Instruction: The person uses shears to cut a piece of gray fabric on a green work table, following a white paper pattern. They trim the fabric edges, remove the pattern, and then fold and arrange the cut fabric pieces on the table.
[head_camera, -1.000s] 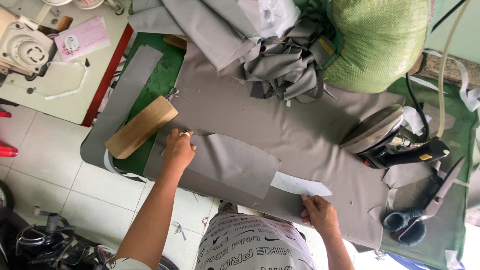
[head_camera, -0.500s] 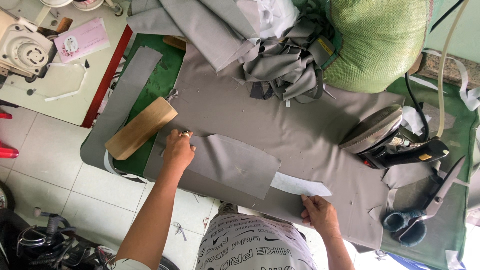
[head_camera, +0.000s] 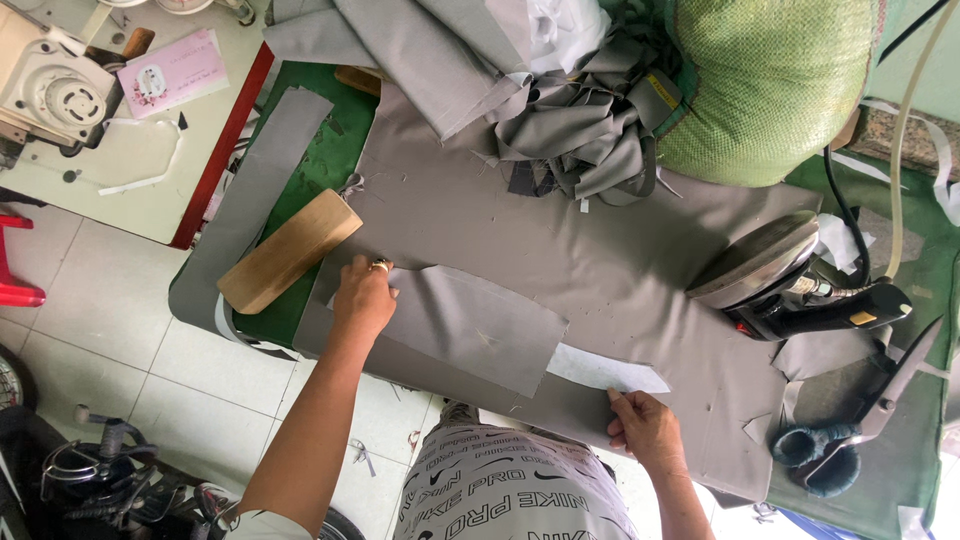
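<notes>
On the grey cloth (head_camera: 560, 230), a grey fabric piece (head_camera: 470, 325) is pinned flat by the left hand (head_camera: 362, 298); its white interlining strip (head_camera: 605, 370) is pinched taut by the right hand (head_camera: 648, 430).

A tailoring workshop: sewing machine (head_camera: 40, 75), steam iron (head_camera: 790, 280), scissors (head_camera: 850, 440) and heaped grey fabric (head_camera: 540, 110).

pink rectangular card (head_camera: 172, 72) on the cream sewing table (head_camera: 130, 190), far left; bulging green woven sack (head_camera: 770, 80), top right
</notes>
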